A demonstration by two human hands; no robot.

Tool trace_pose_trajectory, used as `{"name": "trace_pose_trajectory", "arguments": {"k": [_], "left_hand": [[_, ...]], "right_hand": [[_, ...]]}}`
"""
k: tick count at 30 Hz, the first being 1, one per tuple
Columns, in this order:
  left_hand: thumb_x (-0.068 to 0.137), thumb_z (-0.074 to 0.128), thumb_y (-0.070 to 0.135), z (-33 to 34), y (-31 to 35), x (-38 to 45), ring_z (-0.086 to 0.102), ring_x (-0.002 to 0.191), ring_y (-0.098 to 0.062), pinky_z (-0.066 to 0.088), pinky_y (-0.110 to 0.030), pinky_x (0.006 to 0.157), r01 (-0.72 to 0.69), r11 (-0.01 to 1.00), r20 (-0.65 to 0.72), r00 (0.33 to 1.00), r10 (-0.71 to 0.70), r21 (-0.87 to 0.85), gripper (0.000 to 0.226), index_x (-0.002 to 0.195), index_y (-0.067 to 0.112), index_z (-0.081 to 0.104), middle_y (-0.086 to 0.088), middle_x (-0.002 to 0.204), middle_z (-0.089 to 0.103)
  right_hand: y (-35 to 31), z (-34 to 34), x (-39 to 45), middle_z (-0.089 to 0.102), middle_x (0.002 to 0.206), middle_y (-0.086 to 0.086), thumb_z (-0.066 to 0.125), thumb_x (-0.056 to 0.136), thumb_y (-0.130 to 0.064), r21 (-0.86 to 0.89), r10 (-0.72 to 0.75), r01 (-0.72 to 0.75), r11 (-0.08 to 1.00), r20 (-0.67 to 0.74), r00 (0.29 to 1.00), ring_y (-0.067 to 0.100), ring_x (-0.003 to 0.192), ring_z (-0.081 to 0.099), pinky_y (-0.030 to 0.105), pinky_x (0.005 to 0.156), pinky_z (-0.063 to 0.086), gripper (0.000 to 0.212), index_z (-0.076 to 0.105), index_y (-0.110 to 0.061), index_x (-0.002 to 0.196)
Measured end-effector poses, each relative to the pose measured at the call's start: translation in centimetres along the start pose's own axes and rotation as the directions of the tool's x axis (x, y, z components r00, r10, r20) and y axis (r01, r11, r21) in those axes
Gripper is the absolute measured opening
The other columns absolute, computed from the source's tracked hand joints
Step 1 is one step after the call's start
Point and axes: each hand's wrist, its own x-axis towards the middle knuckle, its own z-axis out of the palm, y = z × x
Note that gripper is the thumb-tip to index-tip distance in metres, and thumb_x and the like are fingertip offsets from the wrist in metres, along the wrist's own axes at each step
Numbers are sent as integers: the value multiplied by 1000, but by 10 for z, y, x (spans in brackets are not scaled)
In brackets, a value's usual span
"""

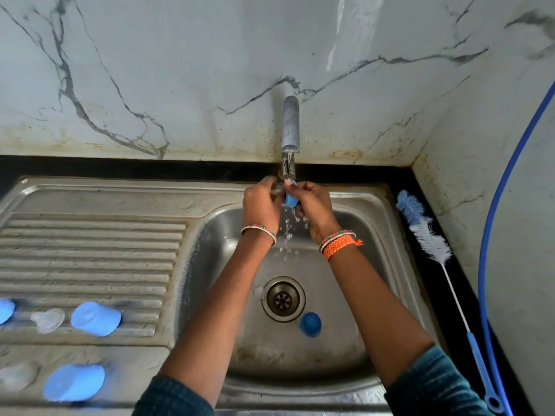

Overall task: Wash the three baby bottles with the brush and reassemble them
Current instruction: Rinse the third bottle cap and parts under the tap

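Note:
Both my hands meet under the tap (pixel 290 127), where water runs down into the sink. My left hand (pixel 262 202) and my right hand (pixel 312 202) both grip a small light-blue bottle part (pixel 290 200) in the stream; my fingers hide most of it. A dark-blue cap (pixel 310 324) lies in the basin beside the drain (pixel 283 298). On the drainboard lie light-blue caps (pixel 96 318) (pixel 74 382) and clear teats (pixel 48 320) (pixel 16 376). The bottle brush (pixel 426 235) lies on the black counter at the right, bristles pointing away from me.
The steel sink (pixel 345 349) has a ribbed drainboard (pixel 90 244) on its left. A marble wall rises behind and to the right. A blue hose (pixel 492 211) curves down the right wall. Another light-blue piece (pixel 6 310) sits at the left edge.

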Motion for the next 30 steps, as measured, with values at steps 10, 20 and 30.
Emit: {"name": "trace_pose_trajectory", "arguments": {"k": [10, 20, 30], "left_hand": [[85, 65, 4, 1, -11, 8, 70, 63, -27, 59, -43, 62, 320, 898, 133, 947, -292, -304, 18, 77, -12, 67, -24, 73, 69], [90, 58, 2, -1, -4, -1, 67, 55, -18, 57, -25, 49, 479, 775, 234, 878, -418, -413, 15, 99, -9, 64, -25, 89, 66], [83, 65, 4, 6, -11, -6, 69, 65, -23, 59, -37, 63, 45, 993, 11, 999, -44, -107, 8, 86, 0, 71, -16, 79, 71]], "right_hand": [[-1, 1, -6, 63, 74, -1, 57, 94, -11, 5, -15, 15, 1000, 134, 991, -5, 51, 59, 8, 47, 41, 11, 65, -5, 99], [8, -6, 6, 65, 66, -5, 54, 96, -12, 11, 45, -48, 999, 182, 982, 0, 50, 54, 17, 53, 44, 14, 68, -10, 98], [1, -5, 4, 60, 69, 1, 60, 92, -33, -184, 31, -23, 983, 43, 999, 6, 60, 52, 12, 48, 40, 25, 64, -14, 77]]}}
